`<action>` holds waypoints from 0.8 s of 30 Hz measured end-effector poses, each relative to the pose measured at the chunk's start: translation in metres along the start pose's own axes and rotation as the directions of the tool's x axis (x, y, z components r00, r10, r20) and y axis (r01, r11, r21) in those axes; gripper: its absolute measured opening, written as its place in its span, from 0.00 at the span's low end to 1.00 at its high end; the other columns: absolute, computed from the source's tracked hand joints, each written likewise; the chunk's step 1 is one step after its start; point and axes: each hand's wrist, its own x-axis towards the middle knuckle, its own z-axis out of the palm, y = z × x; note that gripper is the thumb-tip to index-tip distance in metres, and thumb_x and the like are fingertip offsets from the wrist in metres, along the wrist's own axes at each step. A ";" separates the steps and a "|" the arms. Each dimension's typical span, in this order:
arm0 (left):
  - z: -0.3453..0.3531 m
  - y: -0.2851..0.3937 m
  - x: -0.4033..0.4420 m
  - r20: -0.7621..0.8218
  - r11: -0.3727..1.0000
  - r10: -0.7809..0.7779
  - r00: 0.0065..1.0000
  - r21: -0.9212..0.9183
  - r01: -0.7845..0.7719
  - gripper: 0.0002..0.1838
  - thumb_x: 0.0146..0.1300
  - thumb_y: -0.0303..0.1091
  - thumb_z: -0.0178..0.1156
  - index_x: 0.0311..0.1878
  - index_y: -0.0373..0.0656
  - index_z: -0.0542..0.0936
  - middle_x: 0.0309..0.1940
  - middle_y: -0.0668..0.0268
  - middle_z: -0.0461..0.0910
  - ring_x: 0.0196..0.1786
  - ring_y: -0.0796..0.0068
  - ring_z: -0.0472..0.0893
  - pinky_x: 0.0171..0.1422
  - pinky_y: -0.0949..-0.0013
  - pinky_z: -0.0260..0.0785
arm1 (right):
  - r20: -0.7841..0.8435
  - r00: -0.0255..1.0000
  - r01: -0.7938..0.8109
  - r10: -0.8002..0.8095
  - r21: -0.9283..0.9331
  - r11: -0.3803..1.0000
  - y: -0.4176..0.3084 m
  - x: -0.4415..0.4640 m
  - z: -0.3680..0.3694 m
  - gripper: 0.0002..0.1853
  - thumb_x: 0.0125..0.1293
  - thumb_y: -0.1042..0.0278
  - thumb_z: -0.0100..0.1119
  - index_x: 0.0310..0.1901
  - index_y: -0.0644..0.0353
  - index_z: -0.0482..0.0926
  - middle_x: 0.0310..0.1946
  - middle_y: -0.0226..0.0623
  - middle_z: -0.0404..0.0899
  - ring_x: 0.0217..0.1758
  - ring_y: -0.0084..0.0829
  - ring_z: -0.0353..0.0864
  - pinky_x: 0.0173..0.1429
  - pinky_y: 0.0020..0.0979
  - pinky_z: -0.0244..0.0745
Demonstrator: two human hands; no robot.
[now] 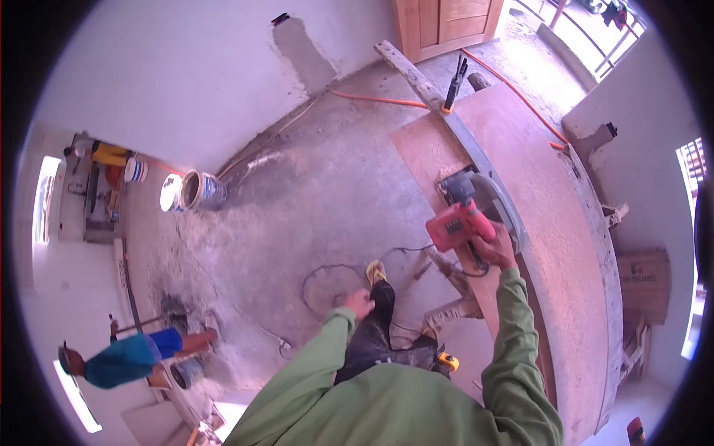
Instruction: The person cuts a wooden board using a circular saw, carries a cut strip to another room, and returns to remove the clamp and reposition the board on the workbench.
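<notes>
My right hand (pixel 500 249) is wrapped round the handle of a red circular saw (pixel 451 227). The saw rests on a large plywood sheet (pixel 573 297), beside a long straight board (pixel 476 149) lying across it. A black-and-orange clamp (pixel 454 85) grips the board's far end. My left hand (pixel 359 303) hangs over my leg, away from the sheet, with loosely bent fingers and nothing visible in it. A black power cord (pixel 320 271) curls on the floor near my foot.
A wooden trestle (pixel 454 308) stands under the sheet. Orange hose (pixel 379 98) runs along the floor by a wooden door (pixel 450 26). Buckets (pixel 202 191) stand by the wall. At left, another person (pixel 119 360) bends with a long-handled tool. A cardboard box (pixel 643 279) is at right.
</notes>
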 end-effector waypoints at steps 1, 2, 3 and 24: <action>0.002 -0.013 0.001 0.077 0.999 0.000 0.997 0.047 -0.004 0.24 0.53 0.43 0.63 0.50 0.40 0.74 0.46 0.52 0.78 0.50 0.53 0.77 0.57 0.57 0.67 | 0.013 0.999 -0.037 0.037 0.003 0.999 -0.006 0.002 -0.001 0.16 0.46 0.61 0.57 0.32 0.67 0.75 0.22 0.50 0.74 0.25 0.47 0.74 0.35 0.39 0.70; 0.008 -0.030 0.000 0.063 0.998 0.031 0.998 0.059 -0.035 0.24 0.53 0.43 0.63 0.51 0.40 0.74 0.47 0.52 0.77 0.51 0.53 0.76 0.57 0.56 0.67 | 0.000 0.998 -0.057 0.057 0.010 0.998 -0.008 0.003 -0.001 0.16 0.46 0.61 0.57 0.32 0.67 0.75 0.22 0.50 0.74 0.25 0.47 0.74 0.35 0.39 0.70; 0.006 -0.041 0.002 0.053 0.995 0.062 0.997 0.074 -0.066 0.25 0.53 0.43 0.63 0.52 0.40 0.73 0.47 0.53 0.77 0.52 0.52 0.75 0.58 0.55 0.66 | -0.010 0.997 -0.077 0.077 0.010 0.997 -0.008 0.002 -0.001 0.17 0.45 0.61 0.58 0.32 0.66 0.75 0.21 0.48 0.74 0.24 0.43 0.74 0.35 0.38 0.70; -0.150 0.277 0.114 -0.155 0.711 0.697 0.700 0.025 -0.702 0.43 0.50 0.56 0.66 0.61 0.36 0.64 0.33 0.54 0.76 0.34 0.59 0.77 0.45 0.60 0.70 | -0.145 0.966 -0.221 0.215 -0.027 0.975 -0.002 -0.012 0.016 0.14 0.45 0.65 0.64 0.34 0.60 0.76 0.26 0.43 0.76 0.28 0.39 0.75 0.36 0.35 0.70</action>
